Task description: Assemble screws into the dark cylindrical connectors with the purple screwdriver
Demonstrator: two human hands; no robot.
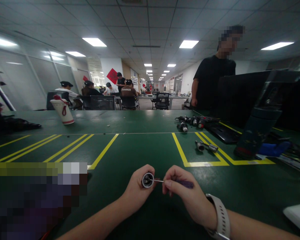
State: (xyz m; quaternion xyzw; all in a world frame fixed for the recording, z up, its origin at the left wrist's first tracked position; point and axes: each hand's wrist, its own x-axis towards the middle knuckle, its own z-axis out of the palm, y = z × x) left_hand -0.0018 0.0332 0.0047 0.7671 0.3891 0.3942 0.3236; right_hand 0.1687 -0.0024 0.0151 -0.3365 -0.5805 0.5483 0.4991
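Note:
My left hand [139,186] is closed around a round metal part [143,182], a hollow cylinder whose open end faces me. Dark pieces show inside its rim, too small to make out. In my right hand [183,190] is a screwdriver [185,183] with a dark purple handle and a thin metal shaft. The shaft points left and its tip reaches into the mouth of the cylinder. Both hands are held above the green table [150,146]. Farther right, inside yellow tape lines, lie two loose metal parts [206,147], similar in look to the held one.
Several dark tools with metal tips [183,126] lie at the back right, near a dark bottle [256,130] and a black monitor [240,93]. A white cup [63,111] stands back left. A white object [297,215] sits at right. A person [210,80] stands beyond the monitor.

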